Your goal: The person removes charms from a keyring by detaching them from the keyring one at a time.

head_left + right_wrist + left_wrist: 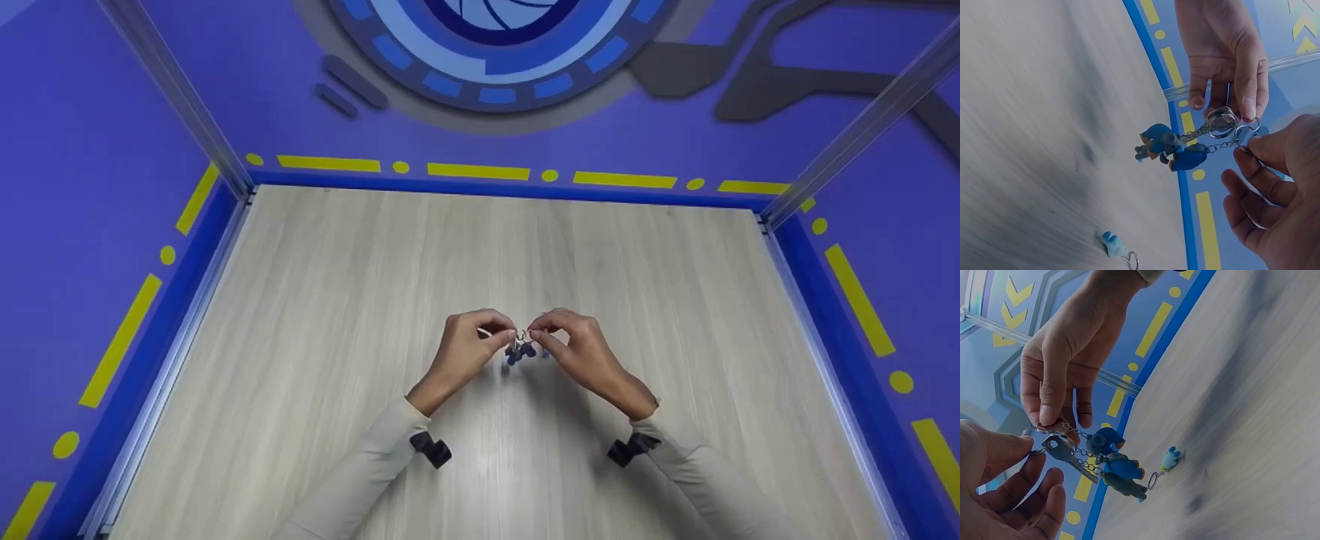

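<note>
As the head view shows, the left hand (469,346) and right hand (583,351) pinch metal key rings (523,334) with figurine charms (514,355) above the tabletop (337,300). The left wrist view adds a key (1060,449); the right, a loose charm (1112,245) on the tabletop.

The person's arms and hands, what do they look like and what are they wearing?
The left sleeve and right sleeve are long, pale and plain, with some wrinkles. A small, blocky black gadget sits near each wrist. The left hand and right hand have no gloves on.
</note>
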The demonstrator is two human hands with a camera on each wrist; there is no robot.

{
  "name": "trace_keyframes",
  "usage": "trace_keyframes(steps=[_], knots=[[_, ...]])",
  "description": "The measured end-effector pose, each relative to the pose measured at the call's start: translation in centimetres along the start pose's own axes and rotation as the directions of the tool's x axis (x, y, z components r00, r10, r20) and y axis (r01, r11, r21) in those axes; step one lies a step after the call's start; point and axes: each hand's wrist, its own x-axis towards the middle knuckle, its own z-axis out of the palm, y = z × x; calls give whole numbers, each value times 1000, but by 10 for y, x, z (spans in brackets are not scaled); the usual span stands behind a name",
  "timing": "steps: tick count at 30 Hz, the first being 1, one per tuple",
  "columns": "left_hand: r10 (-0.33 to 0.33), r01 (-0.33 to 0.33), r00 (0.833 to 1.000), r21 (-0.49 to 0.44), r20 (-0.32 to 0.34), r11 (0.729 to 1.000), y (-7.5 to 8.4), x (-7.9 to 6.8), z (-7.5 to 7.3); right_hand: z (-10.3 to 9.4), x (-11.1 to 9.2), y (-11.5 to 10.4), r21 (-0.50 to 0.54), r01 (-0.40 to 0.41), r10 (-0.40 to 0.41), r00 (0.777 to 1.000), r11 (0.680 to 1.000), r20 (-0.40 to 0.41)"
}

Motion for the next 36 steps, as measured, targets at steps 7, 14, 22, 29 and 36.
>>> trace_keyframes(steps=[7,14,22,29,36], knots=[[-20,21,999,-57,26,998,0,-1,-2,1,-2,0,42,33,-31,998,999,-53],[23,-17,999,-167,34,986,-2,-4,0,-1,-8,-1,144,48,-33,994,988,-105],[17,-7,996,-107,92,994,5,-2,-1,-3,-7,-12,196,-7,27,994,981,-102],[156,-158,980,10,124,987,18,3,-3,-7,-6,-15,159,18,-3,996,987,-94],[248,-268,958,142,143,953,24,6,-4,-7,-6,-14,110,71,-64,996,991,-69]])
